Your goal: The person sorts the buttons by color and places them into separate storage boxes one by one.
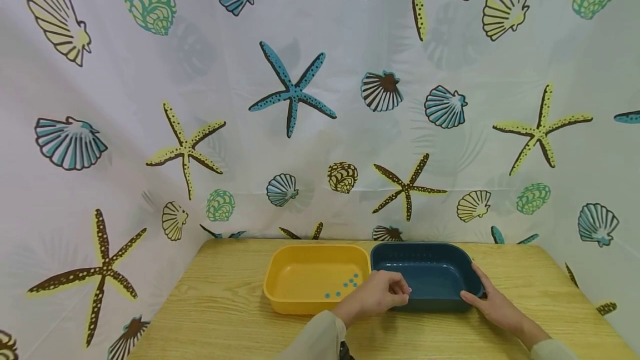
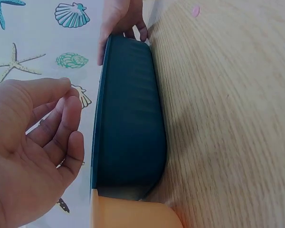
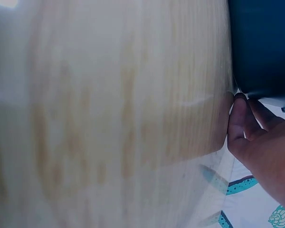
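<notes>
My left hand [image 1: 378, 293] is over the front rim of the dark blue tub [image 1: 425, 304], close to where it meets the yellow tub [image 1: 295, 305]. Thumb and forefinger pinch a small pink disc [image 1: 410, 290], mostly hidden by the fingertips. At the tub's right end, my right hand [image 1: 497, 305] holds the dark blue tub, thumb by the front corner and fingers along the side. The left wrist view also shows the right hand [image 2: 123, 16] gripping that far end. Several small blue discs [image 1: 338, 294] lie in the right part of the yellow tub.
Both tubs stand side by side on a wood-grain table [image 1: 220, 293]. Another pink disc [image 2: 195, 11] lies on the tabletop, nearer to me than the dark blue tub. A white curtain [image 1: 320, 149] printed with shells and starfish surrounds the table at the back and sides.
</notes>
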Tool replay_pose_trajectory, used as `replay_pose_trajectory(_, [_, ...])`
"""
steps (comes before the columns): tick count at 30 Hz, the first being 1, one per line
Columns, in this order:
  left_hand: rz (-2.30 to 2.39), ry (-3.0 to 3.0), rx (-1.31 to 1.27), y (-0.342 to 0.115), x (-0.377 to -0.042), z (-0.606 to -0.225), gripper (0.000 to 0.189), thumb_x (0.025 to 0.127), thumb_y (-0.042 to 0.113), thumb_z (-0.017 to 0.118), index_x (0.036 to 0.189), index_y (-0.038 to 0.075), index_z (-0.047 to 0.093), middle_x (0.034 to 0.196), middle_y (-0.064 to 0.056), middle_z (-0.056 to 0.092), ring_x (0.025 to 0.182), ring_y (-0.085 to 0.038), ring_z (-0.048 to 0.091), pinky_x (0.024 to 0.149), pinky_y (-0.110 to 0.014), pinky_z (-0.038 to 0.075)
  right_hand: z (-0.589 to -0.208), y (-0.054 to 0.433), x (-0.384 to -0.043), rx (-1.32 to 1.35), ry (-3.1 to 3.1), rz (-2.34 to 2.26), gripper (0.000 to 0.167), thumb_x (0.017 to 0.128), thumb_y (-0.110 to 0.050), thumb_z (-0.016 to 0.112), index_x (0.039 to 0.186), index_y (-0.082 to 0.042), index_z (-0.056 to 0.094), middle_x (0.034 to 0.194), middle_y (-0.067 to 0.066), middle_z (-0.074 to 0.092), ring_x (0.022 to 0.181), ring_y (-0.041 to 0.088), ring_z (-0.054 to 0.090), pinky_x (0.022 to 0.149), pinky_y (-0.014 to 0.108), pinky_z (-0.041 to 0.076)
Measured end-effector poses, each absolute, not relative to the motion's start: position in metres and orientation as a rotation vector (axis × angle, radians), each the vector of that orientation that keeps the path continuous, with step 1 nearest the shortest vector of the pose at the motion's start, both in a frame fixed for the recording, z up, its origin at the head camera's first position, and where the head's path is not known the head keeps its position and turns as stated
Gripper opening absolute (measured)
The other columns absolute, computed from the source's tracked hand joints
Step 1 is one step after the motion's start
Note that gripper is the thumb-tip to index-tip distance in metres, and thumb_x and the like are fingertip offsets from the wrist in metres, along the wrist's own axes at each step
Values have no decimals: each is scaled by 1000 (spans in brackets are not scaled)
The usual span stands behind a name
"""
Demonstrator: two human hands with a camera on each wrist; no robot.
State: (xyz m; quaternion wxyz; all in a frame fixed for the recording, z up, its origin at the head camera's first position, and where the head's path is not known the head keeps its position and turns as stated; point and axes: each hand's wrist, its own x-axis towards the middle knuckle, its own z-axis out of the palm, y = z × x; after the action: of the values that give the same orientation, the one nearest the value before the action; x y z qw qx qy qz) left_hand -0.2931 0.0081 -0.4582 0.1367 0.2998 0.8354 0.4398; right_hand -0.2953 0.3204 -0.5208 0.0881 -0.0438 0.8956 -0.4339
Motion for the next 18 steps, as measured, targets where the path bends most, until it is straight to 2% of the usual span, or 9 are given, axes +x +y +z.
replay_pose_trajectory(4, [1300, 2432, 852, 10, -300, -461, 5, 90, 15, 66, 89, 10, 68, 77, 9, 62, 65, -7, 56, 57, -22, 46, -521, 320, -295, -125, 2668, -1291, 91, 95, -41, 54, 151, -7, -10, 150, 33, -5, 133, 55, 7, 103, 66, 15])
replay_pose_trajectory(9, [1315, 2489, 783, 17, -308, -464, 4, 89, 14, 67, 85, 12, 66, 74, 9, 62, 65, -6, 56, 58, -23, 46, -521, 321, -295, -119, 2678, -1283, 92, 95, -42, 54, 151, -7, -10, 150, 34, -5, 133, 55, 7, 103, 66, 16])
replay_pose_trajectory(18, [1334, 2517, 739, 24, -317, -468, 7, 90, 12, 66, 91, 6, 67, 75, 7, 65, 65, -6, 57, 58, -23, 47, -522, 321, -295, -123, 2686, -1287, 91, 95, -42, 54, 151, -7, -8, 151, 33, -5, 133, 55, 8, 103, 66, 17])
